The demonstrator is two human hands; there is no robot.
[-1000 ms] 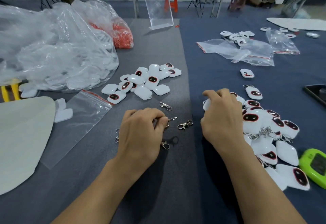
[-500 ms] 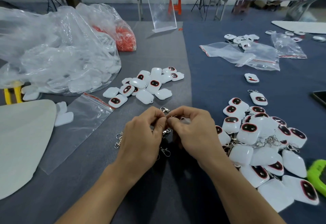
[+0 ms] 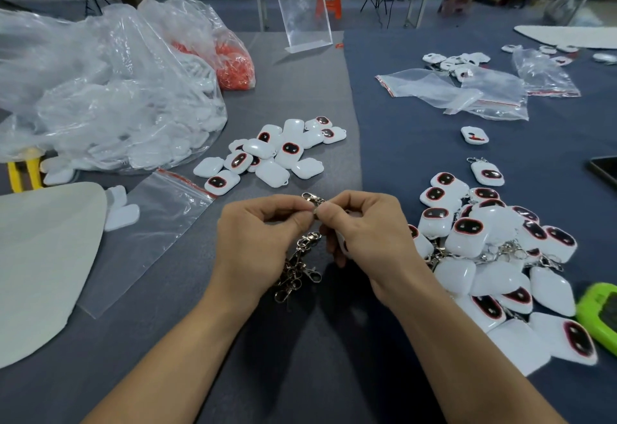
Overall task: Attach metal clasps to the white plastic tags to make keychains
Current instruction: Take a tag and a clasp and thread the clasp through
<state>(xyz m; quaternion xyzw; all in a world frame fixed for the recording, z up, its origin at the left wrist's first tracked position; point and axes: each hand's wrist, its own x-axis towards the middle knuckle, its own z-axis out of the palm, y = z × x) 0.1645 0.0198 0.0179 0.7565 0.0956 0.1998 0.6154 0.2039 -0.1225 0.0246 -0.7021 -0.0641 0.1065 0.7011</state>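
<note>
1. Head view, the only one. The left hand (image 3: 263, 243) and right hand (image 3: 364, 236) meet at centre frame above the grey table (image 3: 200, 323). Both have fingers curled in, with thumb and forefinger tips pinching one metal clasp (image 3: 312, 200) that sticks up between them.
2. A white sliver under the right palm looks like a tag (image 3: 340, 240) tucked in the curled fingers. It's mostly hidden, so can't confirm.
3. The loose clasps (image 3: 297, 270) sit in a tangled string just below the left hand. Can't tell if the hand holds the top of it or if it all lies on the table.
4. The bare tags (image 3: 277, 153) are heaped just above the hands. The finished keychains (image 3: 484, 240) are piled beside the right hand, spreading to lower right and ending near a green gadget (image 3: 597, 316).
5. My read of the step: opening the clasp's ring to thread it through the tag's loop. Many bare tags are left, so the task is far from done.
6. Risks:
   - The pinch is fingertip only on small smooth metal. A slip drops the clasp into the tangle below.
   - If the tangle is hooked to the pinched clasp, it drags along and ends up on the tag too.
   - The tag sits out of sight under the palm, so the ring could miss the loop.
   - The right wrist is close to the finished keychains, so a sweep could scatter them.
</note>
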